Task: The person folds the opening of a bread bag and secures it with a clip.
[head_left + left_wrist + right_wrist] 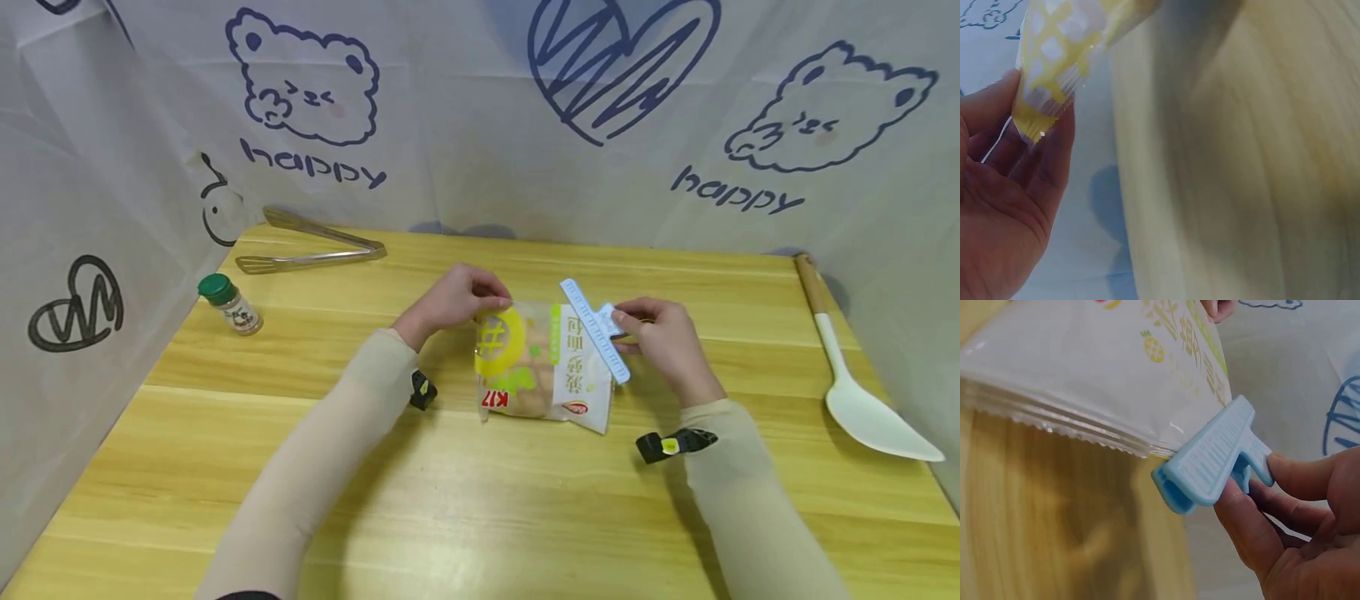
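Note:
A clear, yellow and white bread bag hangs between both hands over the wooden table. My left hand pinches its far left corner between thumb and fingers; the left wrist view shows the bag's crimped yellow corner in that grip. With thumb and fingers my right hand holds a light blue bag clip by its handles. The clip lies slantwise over the bag's far right corner. In the right wrist view the clip's long bar overlaps the corner at the end of the sealed edge.
Metal tongs lie at the back left, with a green-capped seasoning jar standing before them. Along the right edge lies a white spatula with a wooden handle. A printed cloth hangs behind the table.

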Demonstrator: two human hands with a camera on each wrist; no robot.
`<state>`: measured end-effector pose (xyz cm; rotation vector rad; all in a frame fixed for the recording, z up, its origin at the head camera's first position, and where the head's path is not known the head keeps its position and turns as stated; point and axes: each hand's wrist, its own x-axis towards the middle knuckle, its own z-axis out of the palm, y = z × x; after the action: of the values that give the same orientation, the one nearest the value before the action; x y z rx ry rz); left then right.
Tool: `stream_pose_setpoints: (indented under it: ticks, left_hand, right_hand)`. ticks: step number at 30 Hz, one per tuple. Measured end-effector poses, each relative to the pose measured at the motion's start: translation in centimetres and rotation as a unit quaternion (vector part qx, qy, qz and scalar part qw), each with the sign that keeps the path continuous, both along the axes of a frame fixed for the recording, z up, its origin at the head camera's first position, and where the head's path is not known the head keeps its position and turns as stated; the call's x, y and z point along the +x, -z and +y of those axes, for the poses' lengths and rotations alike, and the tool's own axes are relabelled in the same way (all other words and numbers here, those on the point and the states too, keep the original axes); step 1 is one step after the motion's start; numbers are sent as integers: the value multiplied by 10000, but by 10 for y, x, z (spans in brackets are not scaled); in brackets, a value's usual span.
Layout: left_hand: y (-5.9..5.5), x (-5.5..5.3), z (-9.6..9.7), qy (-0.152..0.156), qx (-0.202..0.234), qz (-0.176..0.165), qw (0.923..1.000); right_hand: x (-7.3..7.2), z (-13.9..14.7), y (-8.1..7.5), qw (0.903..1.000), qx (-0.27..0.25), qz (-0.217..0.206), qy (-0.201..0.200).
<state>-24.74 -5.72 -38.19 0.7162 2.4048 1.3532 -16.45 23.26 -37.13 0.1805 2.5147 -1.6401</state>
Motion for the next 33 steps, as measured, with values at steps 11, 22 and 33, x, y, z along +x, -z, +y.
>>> stream_pose_setpoints:
  ticks: [11, 22, 33]
  left_hand:
    - [14, -4, 6, 294, -745, 162, 9967]
    - [24, 1, -2, 48, -943, -120, 9955]
    - [27, 5, -14, 62, -1102, -6, 9939]
  right_hand:
    - [-19, 7, 20, 9935, 624, -774, -552]
    - [-24, 5, 30, 9889, 774, -836, -949]
    - [-19, 9, 32, 9841, 1139, -832, -1082]
